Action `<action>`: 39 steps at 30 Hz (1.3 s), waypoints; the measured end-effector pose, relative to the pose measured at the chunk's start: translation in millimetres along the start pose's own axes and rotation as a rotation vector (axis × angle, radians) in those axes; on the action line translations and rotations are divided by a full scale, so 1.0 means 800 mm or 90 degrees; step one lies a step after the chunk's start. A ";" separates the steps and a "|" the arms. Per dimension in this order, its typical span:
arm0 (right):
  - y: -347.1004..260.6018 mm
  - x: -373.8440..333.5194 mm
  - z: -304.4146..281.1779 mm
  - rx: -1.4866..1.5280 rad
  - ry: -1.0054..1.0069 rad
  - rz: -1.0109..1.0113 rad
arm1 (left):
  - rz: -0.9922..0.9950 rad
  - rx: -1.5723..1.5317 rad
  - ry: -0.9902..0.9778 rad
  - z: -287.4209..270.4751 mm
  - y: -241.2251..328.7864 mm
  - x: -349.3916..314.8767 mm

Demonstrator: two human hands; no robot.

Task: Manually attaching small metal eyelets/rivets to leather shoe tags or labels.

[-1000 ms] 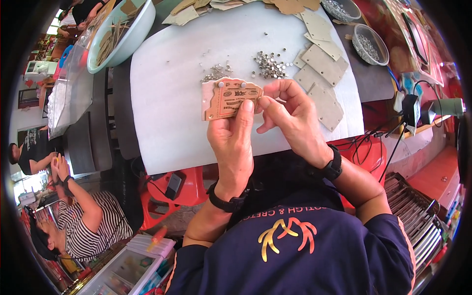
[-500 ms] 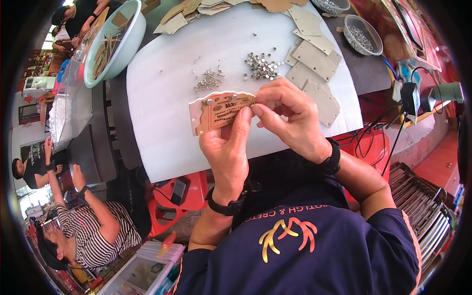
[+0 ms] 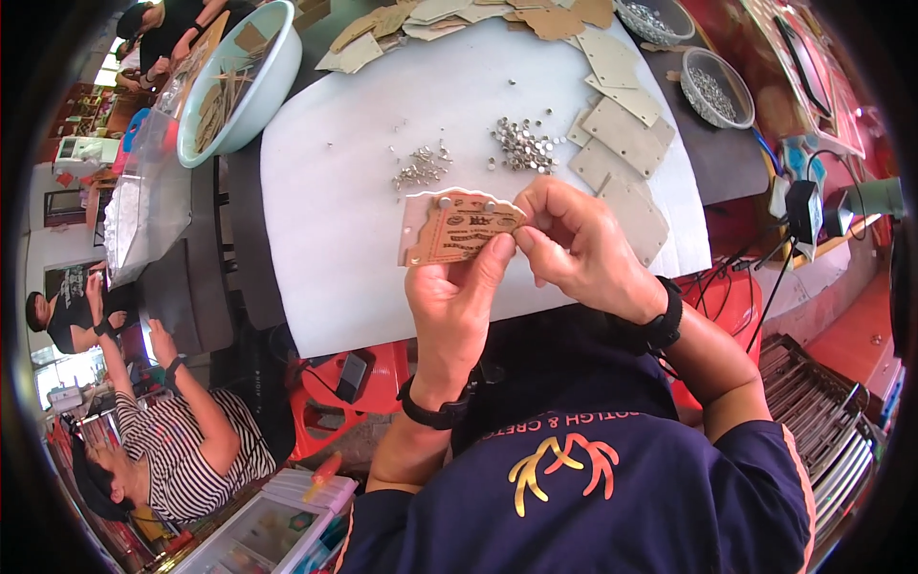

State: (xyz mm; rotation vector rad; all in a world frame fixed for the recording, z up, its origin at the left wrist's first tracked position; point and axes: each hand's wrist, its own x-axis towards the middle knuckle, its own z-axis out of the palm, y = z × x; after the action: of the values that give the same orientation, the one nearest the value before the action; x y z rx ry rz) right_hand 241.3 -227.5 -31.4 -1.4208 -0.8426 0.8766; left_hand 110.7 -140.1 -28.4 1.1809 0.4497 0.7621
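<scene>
My left hand (image 3: 449, 311) is closed on a brown printed board with a wavy upper edge (image 3: 467, 230), thumb on its face. A pale grey board (image 3: 413, 222) lies against its back and sticks out at the left. Two round silver caps (image 3: 445, 203) sit along the upper edge. At the board's right corner my right hand (image 3: 591, 251) is closed in a pinch; whatever is between its fingertips is too small to make out. Beyond my hands lie a pile of small metal rivets (image 3: 421, 170) and a pile of round silver caps (image 3: 524, 145).
Grey boards with holes (image 3: 626, 134) overlap along the right of the white sheet (image 3: 335, 268). Brown cut-out boards (image 3: 555, 21) line the far edge. Bowls of metal parts (image 3: 717, 91) stand at the right, a pale blue basin (image 3: 189, 129) at the left. Co-workers sit at the left.
The held boards and both hands appear slightly farther right and lower in the picture, and the whole scene has shifted with them. The boards are tilted a little differently; both hands keep their hold.
</scene>
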 end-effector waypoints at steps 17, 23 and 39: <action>-0.025 0.021 -0.023 0.220 -0.070 0.140 | -0.102 -0.073 -0.010 -0.013 0.016 0.022; -0.032 0.025 -0.039 0.051 -0.195 0.149 | -0.147 -0.050 -0.041 -0.008 0.031 0.022; -0.093 0.043 -0.054 -0.205 -0.320 0.112 | -0.145 -0.061 -0.117 -0.006 0.020 0.017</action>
State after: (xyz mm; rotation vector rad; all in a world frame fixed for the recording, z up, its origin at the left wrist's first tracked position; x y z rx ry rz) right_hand 295.8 -213.6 42.4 -1.5926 -1.2948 1.3088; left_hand 111.7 -124.5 -14.3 1.0769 0.3830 0.4694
